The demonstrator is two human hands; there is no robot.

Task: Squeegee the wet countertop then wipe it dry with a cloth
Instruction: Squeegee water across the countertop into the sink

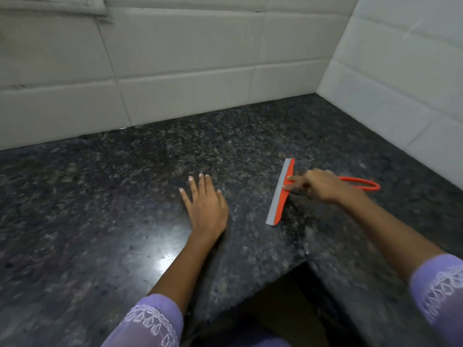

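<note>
While my left hand (206, 206) lies flat on the dark speckled tabletop (100, 196), palm down with the fingers spread apart and nothing under them, my right hand (323, 186) is closed around the handle of the orange squeegee (281, 194). Two of my right fingers (292, 180) reach forward and press on the orange back of the head, just behind the grey rubber blade (279, 191). That blade runs roughly front to back, its far end pointing toward the wall corner and its near end toward the front edge, and its lower edge appears to touch the stone. Behind my right hand the orange loop of the handle (360, 185) sticks out to the right, low over the surface.

Both hands sit near each other in the middle of the view, the squeegee just to the right of my left hand with a strip of bare stone between them. A bright glare near my left forearm gives the stone a wet-looking sheen. White rectangular wall tiles (175, 58) rise behind the tabletop and turn the corner on the right. Nearer to me the front edge steps inward, leaving a dark opening (288, 296) below. My lilac sleeves (152, 324) with white embroidery cover both forearms near the bottom of the view. No cloth shows anywhere.
</note>
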